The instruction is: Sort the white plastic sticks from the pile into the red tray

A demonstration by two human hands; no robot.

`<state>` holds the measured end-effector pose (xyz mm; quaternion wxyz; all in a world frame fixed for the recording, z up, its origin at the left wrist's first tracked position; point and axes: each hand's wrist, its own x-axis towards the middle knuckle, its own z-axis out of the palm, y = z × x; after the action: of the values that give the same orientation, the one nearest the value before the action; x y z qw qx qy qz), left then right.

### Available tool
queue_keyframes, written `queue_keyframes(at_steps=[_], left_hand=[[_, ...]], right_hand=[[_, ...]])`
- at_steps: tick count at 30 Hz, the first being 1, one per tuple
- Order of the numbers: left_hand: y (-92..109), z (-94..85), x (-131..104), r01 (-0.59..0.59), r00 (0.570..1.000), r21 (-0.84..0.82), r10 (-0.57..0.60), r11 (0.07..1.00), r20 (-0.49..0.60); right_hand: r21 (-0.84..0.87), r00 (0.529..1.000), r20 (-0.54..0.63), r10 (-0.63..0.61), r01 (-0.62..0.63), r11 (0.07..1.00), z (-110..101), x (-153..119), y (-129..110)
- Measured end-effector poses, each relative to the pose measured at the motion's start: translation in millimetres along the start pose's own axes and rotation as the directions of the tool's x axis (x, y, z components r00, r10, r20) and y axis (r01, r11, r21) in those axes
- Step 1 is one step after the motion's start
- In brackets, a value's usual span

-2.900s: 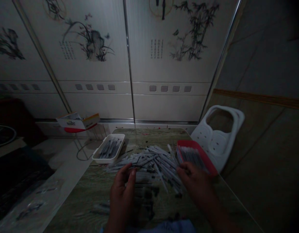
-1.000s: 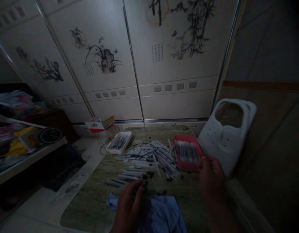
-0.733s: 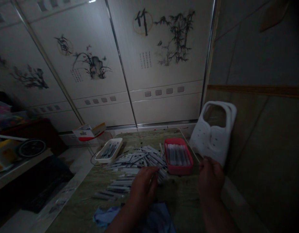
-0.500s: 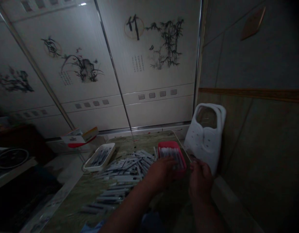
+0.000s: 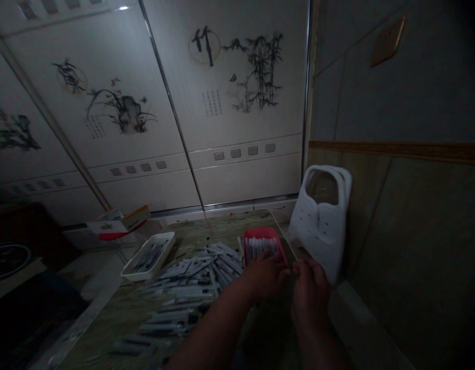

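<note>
My left hand (image 5: 264, 277) is over the near end of a red basket (image 5: 284, 253), fingers bent and tips close to my right hand. Its fingers look closed, but darkness hides what they hold. My right hand (image 5: 310, 285) is just right of the basket, with thumb and fingers pinched together; anything between them is too small and dark to make out. Packed inside the basket lie slim white pens (image 5: 260, 245). Left of my left hand, many loose white and dark pens (image 5: 206, 270) spread in a heap and rows over the table (image 5: 199, 226).
A cream tray (image 5: 168, 246) with dark, slim pieces stands on the table's left. Behind it is an open carton (image 5: 117, 221) on a red-topped stool. A folded white plastic chair (image 5: 318, 221) leans at the right wall, and sliding cabinet doors (image 5: 245, 180) close off the back.
My left hand has drawn back from inside the red basket to its near edge, closer to my right hand. The whole view has shifted slightly, so things appear further left.
</note>
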<state>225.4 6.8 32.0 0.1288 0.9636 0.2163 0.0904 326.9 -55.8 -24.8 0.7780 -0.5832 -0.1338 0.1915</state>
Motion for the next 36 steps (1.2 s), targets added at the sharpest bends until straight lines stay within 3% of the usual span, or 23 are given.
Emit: queue_keyframes(at_steps=[3, 7, 10, 18, 23, 26, 28, 32, 36], left_hand=[[4, -3.9, 0, 0.033, 0.999, 0.025, -0.033, 0.999, 0.002], [0, -3.8, -3, 0.233, 0.970, 0.071, -0.227, 0.970, -0.080], [-4, 0.2, -5, 0.308, 0.949, 0.083, -0.300, 0.948, -0.093], [3, 1.2, -6, 0.356, 0.930, 0.066, -0.346, 0.932, -0.125], [6, -9.6, -35, 0.303, 0.913, -0.052, -0.305, 0.952, -0.273], [-1, -24.3, -73, 0.321, 0.834, -0.195, -0.374, 0.927, -0.405], [-6, -36.2, -104, 0.362, 0.741, -0.273, -0.453, 0.891, -0.495], [-12, -53.6, -166, 0.459, 0.563, -0.410, -0.615, 0.788, -0.552], [-15, -49.8, -217, 0.535, 0.384, -0.518, -0.738, 0.668, -0.555]], right_hand=[[0.002, 1.000, 0.011, 0.006, -0.006, 1.000, 0, -2, -3], [-0.012, 1.000, 0.006, 0.015, -0.015, 1.000, -1, -3, -5], [-0.030, 1.000, 0.010, 0.014, -0.013, 0.999, -1, -2, -7], [-0.063, 0.998, 0.069, 0.000, 0.004, 0.998, -1, -13, -24], [-0.048, 0.984, 0.173, -0.048, 0.057, 0.997, 2, -31, -37], [-0.060, 0.970, 0.225, -0.089, 0.105, 0.993, 5, -43, -41], [-0.050, 0.958, 0.276, -0.076, 0.093, 0.994, 8, -52, -42], [-0.029, 0.891, 0.455, -0.010, 0.026, 0.999, 16, -71, -35], [-0.061, 0.800, 0.600, 0.016, 0.026, 0.998, 22, -85, -20]])
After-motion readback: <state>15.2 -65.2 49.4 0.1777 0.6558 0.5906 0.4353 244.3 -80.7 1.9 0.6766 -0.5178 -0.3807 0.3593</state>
